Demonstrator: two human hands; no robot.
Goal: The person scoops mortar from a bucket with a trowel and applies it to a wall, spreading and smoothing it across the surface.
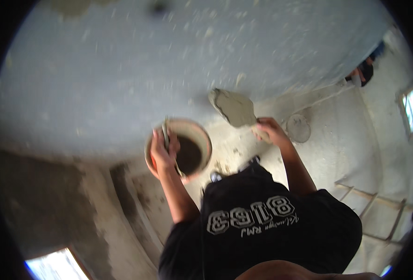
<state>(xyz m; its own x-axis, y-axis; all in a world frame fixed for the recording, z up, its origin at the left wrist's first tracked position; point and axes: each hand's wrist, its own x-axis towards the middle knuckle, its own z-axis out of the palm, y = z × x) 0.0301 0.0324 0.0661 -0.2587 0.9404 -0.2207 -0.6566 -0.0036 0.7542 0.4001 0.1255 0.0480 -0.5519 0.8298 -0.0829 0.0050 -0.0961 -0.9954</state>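
My right hand point(272, 131) is closed round the handle of a trowel point(235, 108), whose broad blade points up and left near the wall. Grey, wet-looking mortar seems to coat the blade. At the left, my left hand point(165, 148) is over a round bucket point(208, 145) with an orange rim smeared grey. Its fingers are wrapped round a long, thin greyish bar point(165, 129) that crosses the bucket's left side; blur hides whether this is the bucket's handle or a separate tool. Dark contents point(189, 156) show inside the bucket, partly hidden by my hand.
A blue-grey, speckled wall point(136, 70) rises close in front of me. A round, pale lid-like thing point(299, 128) is on the floor at the right. Beyond it stands a ladder-like wooden frame point(372, 198). Dark items point(366, 72) are at the wall's far right end.
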